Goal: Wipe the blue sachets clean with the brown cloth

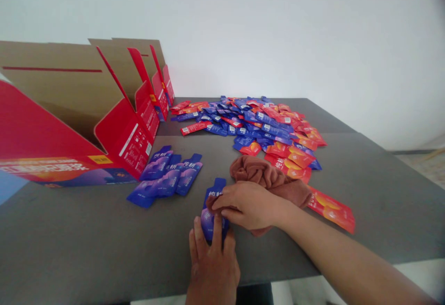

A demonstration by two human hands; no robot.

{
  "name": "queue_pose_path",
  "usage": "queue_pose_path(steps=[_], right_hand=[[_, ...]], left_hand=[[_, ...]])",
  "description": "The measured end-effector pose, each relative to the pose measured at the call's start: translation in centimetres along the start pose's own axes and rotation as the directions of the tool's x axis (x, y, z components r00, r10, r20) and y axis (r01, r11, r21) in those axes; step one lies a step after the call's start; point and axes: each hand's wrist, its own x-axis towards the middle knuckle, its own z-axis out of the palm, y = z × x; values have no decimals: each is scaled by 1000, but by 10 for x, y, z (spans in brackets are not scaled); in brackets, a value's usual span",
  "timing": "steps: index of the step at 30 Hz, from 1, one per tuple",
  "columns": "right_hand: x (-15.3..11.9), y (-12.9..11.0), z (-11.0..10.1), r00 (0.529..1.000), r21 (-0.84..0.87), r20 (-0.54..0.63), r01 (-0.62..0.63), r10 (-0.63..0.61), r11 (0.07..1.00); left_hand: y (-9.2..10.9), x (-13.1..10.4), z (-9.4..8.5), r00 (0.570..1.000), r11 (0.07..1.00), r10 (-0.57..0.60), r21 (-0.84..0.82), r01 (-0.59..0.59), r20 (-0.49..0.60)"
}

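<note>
A blue and purple pouch (207, 224) lies flat near the table's front edge, its narrow neck pointing away from me. My left hand (213, 263) rests on its lower end with the fingers stretched out and spread. Bunched in my right hand (248, 205) is a brown cloth (269, 175), and a fold of it under my fingertips presses on the middle of the pouch. The cloth hides part of the pouch's printing. To the left, several similar blue pouches (168, 180) lie overlapping.
Open red cartons (121, 138) stand in a row along the left side. A large heap of blue and red pouches (257, 124) covers the back middle of the grey table (86, 244). One red pouch (333, 210) lies right of the cloth, behind my right forearm.
</note>
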Motion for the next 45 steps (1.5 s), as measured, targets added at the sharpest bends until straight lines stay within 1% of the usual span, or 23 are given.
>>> queue_pose_path(steps=[3,9,12,15,18,21,23,26,31,34,37,42,45], right_hand=[[0,0,1,1000,-17,-10,-17,16,1000],[2,7,5,984,-62,-87,-161,156,985],[3,9,6,977,-58,-97,-193,187,979],[3,7,5,983,-59,-74,-172,168,983],[1,3,3,993,-42,-51,-111,109,993],[0,-1,2,998,-19,-26,-55,54,998],[0,-2,1,999,-14,-9,-42,42,999],[2,-1,2,996,-30,-19,-83,82,996],[4,5,3,983,-49,-48,-178,176,983],[4,6,4,979,-43,-63,-198,195,979],[2,5,3,987,-28,-59,-153,151,988],[0,1,1,999,-6,-5,-44,44,999],[0,0,0,999,1,-6,-35,35,999]], left_hand=[[1,1,-2,1000,999,-24,-32,24,18],[4,4,-8,995,992,-81,-89,85,55],[4,5,-9,993,989,-97,-104,103,65],[4,6,-9,993,988,-101,-112,107,59],[3,5,-7,994,988,-95,-119,100,46],[3,4,-4,996,992,-81,-99,84,35],[3,3,-3,997,995,-66,-71,68,26],[3,2,-3,998,998,-52,-44,53,24],[2,4,-7,996,993,-72,-90,76,55],[2,4,-7,995,993,-74,-90,80,59],[2,3,-4,996,994,-70,-84,75,55],[0,-1,3,999,999,-34,-21,34,13],[0,-2,4,1000,1000,-1,22,1,-4]])
